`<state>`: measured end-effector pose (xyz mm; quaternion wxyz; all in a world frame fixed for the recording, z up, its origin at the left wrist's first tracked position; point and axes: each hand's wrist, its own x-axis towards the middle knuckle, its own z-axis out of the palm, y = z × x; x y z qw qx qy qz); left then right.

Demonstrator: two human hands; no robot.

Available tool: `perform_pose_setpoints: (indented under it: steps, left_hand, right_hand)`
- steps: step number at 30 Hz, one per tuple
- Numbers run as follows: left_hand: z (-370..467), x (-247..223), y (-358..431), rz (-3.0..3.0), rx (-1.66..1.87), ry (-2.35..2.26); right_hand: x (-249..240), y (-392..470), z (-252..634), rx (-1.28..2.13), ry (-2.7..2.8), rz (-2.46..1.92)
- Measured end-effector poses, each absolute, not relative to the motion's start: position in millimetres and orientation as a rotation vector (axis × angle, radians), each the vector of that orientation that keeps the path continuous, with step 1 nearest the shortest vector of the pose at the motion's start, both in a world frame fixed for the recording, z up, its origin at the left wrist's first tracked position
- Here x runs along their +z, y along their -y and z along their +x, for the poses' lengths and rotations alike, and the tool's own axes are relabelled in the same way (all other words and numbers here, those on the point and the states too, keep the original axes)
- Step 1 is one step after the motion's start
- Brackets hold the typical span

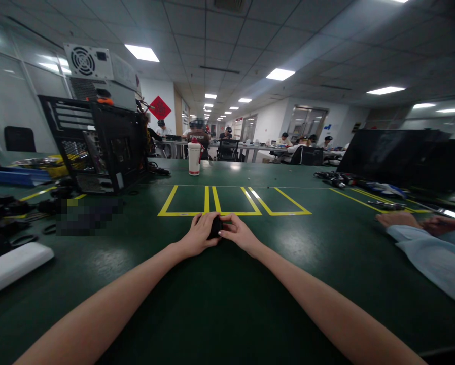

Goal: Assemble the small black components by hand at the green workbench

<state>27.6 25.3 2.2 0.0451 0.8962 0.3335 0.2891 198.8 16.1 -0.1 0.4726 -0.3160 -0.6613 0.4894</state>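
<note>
Both of my hands meet at the middle of the green table (212, 304), around a small black object (215, 229) whose kind I cannot make out. My left hand (201, 234) is closed over its left side and top. From the right, my right hand (239, 233) grips it between thumb and fingers. Much of the object is hidden behind the fingers. Just beyond the hands, yellow tape (235, 214) marks several open-ended boxes on the tabletop.
At the left stand a black computer case (124, 147) with a power supply (86, 62) on top, and a white long object (18, 266). A white cup (194, 158) stands ahead. At right are a co-worker's hands (398, 220), cables (336, 178) and a dark monitor (390, 154).
</note>
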Motion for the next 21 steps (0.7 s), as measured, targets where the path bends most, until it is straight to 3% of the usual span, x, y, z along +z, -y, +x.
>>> perform_pose_setpoints:
  steps: [21]
  left_hand:
    - [27.4,-0.2,-26.0,2.750,0.917,-1.033]
  right_hand:
    - [-0.5,-14.2,196.1,1.149,1.626,-0.803]
